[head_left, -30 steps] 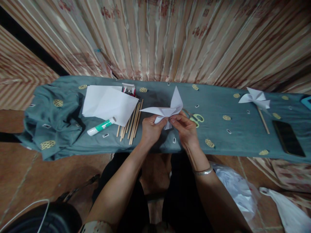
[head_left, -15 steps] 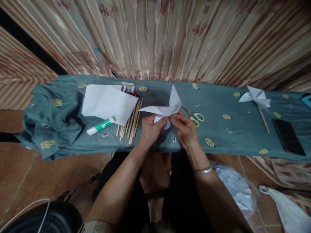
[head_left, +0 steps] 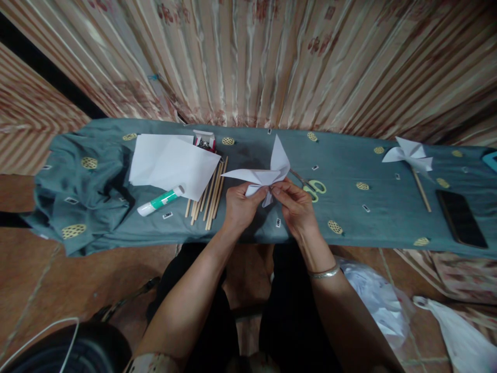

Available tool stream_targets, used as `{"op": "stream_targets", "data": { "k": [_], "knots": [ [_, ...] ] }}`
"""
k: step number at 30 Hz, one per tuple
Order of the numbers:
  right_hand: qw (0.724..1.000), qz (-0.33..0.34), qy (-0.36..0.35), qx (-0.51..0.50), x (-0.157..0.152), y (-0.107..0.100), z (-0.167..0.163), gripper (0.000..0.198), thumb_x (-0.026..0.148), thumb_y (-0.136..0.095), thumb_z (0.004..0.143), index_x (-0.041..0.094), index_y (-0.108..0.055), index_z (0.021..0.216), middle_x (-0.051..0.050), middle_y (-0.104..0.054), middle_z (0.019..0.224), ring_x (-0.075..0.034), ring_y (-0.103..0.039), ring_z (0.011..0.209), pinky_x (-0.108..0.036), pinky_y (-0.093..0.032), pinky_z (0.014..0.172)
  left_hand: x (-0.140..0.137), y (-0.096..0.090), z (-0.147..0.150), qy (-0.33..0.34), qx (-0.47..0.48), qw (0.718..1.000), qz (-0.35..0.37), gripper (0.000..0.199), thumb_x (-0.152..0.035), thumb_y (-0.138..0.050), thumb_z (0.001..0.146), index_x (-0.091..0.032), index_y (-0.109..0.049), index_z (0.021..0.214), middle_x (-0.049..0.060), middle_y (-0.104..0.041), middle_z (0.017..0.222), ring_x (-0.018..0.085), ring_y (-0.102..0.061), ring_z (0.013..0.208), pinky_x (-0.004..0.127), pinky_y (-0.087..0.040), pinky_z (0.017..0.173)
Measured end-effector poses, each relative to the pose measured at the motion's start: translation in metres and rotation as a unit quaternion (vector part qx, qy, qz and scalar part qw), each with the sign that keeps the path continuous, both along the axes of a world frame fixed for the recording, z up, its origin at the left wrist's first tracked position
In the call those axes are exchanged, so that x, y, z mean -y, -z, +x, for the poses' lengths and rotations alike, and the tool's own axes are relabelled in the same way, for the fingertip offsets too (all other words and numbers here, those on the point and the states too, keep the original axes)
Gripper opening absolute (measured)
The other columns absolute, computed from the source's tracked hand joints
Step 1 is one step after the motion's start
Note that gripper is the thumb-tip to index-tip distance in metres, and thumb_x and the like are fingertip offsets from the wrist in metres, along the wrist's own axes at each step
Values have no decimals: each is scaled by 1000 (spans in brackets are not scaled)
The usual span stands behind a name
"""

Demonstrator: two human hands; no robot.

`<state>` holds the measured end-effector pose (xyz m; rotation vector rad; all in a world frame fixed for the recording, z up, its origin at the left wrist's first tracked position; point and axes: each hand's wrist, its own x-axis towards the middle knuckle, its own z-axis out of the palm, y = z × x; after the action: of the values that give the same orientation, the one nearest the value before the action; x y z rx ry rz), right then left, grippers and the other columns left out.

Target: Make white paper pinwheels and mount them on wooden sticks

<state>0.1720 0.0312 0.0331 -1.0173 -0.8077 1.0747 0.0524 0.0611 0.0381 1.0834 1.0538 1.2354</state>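
Observation:
Between my hands, above the cloth-covered table, is a white paper pinwheel (head_left: 258, 176) with one blade pointing up and another pointing left. My left hand (head_left: 241, 206) pinches its lower left part, fingers partly hidden behind the paper. With thumb and forefinger, my right hand (head_left: 294, 202) grips the pinwheel near its centre; anything small between those fingertips cannot be made out. Just right of that hand lies a pair of scissors (head_left: 313, 189) with pale green handles. Several wooden sticks (head_left: 212, 199) lie left of my left hand, partly under a stack of white paper (head_left: 166, 163).
A glue stick (head_left: 160, 201) lies before the paper, and a small open box (head_left: 204, 142) of metal bits stands behind the sticks. Far right are another pinwheel (head_left: 409, 155) on a stick and a black phone (head_left: 461, 218). A plastic bag (head_left: 378, 300) of paper sits below the table edge.
Both hands keep nearly the same hold on the pinwheel. The view has shifted very slightly; nothing else has visibly moved.

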Motion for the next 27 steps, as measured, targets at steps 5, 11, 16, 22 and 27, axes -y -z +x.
{"op": "stream_targets", "data": {
  "k": [5,11,16,22,27],
  "knots": [
    [1000,-1,2,5,0,1,1,11,34,-84,65,27,-78,71,-1,-63,90,-17,-58,93,-31,-46,86,0,0,0,0,-2,1000,0,20,-32,-76,63,-14,-78,71,2,-75,68,15,-63,62,26,-50,62],
    [999,1,18,38,0,3,0,11,35,-83,66,28,-77,70,-2,-62,94,-19,-58,94,-34,-46,90,1,-1,-2,9,-46,999,18,22,-32,-73,67,-14,-79,78,4,-76,74,17,-66,67,27,-51,65],
    [997,-1,35,69,1,6,0,11,35,-83,66,27,-76,71,-2,-64,99,-20,-59,98,-35,-46,94,1,1,-6,8,-102,993,52,22,-32,-72,71,-13,-79,80,4,-75,71,16,-64,64,27,-48,63],
    [996,-6,30,86,2,4,-1,14,39,-82,68,27,-74,70,-3,-64,96,-21,-60,99,-35,-46,94,1,-3,-9,26,-112,991,64,22,-35,-72,70,-15,-78,77,2,-74,68,15,-62,59,25,-45,57],
    [995,-15,25,94,1,6,-2,18,43,-80,69,27,-72,70,-2,-64,95,-20,-61,96,-34,-48,91,1,-3,-11,33,-98,993,49,23,-35,-74,70,-15,-79,79,3,-75,72,16,-64,62,26,-48,60]
  ]
}}
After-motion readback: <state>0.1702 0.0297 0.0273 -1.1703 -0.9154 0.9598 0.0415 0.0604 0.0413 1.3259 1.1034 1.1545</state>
